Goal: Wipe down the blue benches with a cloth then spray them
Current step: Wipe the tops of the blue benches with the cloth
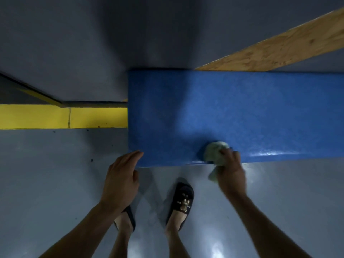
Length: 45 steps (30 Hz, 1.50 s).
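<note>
A blue bench (232, 112) runs from the centre of the view off to the right. My right hand (231, 172) grips a bunched pale green cloth (214, 151) and holds it against the bench's near edge, with part of the cloth hanging below the edge. My left hand (121, 175) hovers by the bench's near left corner with relaxed fingers, its fingertips at the corner. No spray bottle is in view.
A wooden plank (279, 47) slants up behind the bench at the right. A yellow floor stripe (63, 118) runs left of the bench. My two feet in dark slippers (181, 200) stand on the glossy grey floor (46, 174) just before the bench.
</note>
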Tool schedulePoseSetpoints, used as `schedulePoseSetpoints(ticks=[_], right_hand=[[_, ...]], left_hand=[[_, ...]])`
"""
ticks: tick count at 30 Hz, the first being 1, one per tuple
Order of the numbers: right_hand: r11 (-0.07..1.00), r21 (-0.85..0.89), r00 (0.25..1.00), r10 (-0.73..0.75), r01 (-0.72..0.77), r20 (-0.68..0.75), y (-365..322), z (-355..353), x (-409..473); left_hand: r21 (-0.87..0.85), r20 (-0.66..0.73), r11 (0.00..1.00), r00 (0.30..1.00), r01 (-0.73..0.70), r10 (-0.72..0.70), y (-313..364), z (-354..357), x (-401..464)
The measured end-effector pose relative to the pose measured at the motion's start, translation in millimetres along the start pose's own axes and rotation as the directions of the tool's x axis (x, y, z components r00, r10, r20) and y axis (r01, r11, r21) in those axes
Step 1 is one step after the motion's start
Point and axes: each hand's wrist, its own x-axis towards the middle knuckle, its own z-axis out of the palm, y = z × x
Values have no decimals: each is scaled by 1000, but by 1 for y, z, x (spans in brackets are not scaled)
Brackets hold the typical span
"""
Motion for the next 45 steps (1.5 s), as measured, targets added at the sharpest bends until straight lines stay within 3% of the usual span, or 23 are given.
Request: schedulePoseSetpoints(ticks=[3, 6, 8, 11, 15, 17, 19, 22, 24, 26, 29, 32, 34, 36, 39, 42, 43, 45], right_hand=[[958, 47, 956, 285, -283, -72, 9, -7, 20], [940, 110, 931, 336, -323, -143, -23, 18, 12], [949, 184, 942, 289, -257, -173, -58, 44, -7], [954, 273, 981, 161, -127, -105, -114, 88, -39], [977, 194, 994, -98, 89, 40, -163, 114, -60], [967, 163, 968, -218, 196, 127, -157, 105, -57], [971, 65, 964, -235, 229, 120, -135, 87, -42], [998, -68, 997, -10, 5, -73, -103, 57, -3], [983, -102, 983, 139, -151, -118, -95, 48, 15], [978, -136, 980, 138, -157, -142, -109, 57, 13], [998, -68, 992, -8, -1, -127, -152, 91, -17], [975, -1, 973, -221, 222, 63, -193, 125, -52], [889, -36, 867, -434, 456, 245, -203, 143, -72], [782, -102, 754, -545, 615, 365, -202, 148, -79], [677, -167, 682, -631, 717, 368, -193, 139, -62], [444, -272, 520, -761, 854, 388, -186, 111, -24], [402, -308, 499, -780, 862, 378, -188, 102, -6], [422, -413, 568, -746, 807, 347, -200, 90, 28]], left_hand=[[-17, 1, 1000, 1000, 19, -19, -10, -6, -1], [-35, 8, 998, 999, 43, -43, -22, -11, -2], [-58, 13, 996, 998, 69, -69, -29, -14, -3], [-83, 5, 989, 993, 121, -121, -40, -20, -8], [-87, 17, 987, 990, 138, -137, -52, -27, -13], [-92, 18, 985, 989, 147, -146, -57, -28, -15], [-104, 20, 981, 986, 165, -164, -61, -30, -17], [-112, 25, 980, 987, 162, -161, -67, -33, -19], [-124, 18, 980, 988, 155, -154, -74, -37, -19], [-128, 9, 980, 989, 150, -151, -80, -40, -18], [-140, -2, 977, 987, 160, -162, -85, -43, -19], [-152, 9, 974, 985, 169, -170, -90, -46, -23], [-173, 13, 969, 984, 179, -179, -94, -48, -25], [-181, 14, 966, 982, 186, -187, -97, -51, -25], [-172, 17, 963, 978, 209, -209, -106, -56, -25], [-178, 22, 958, 974, 226, -226, -113, -61, -25], [-178, 19, 959, 975, 223, -223, -116, -63, -25], [-182, 15, 959, 976, 216, -217, -120, -64, -25]])
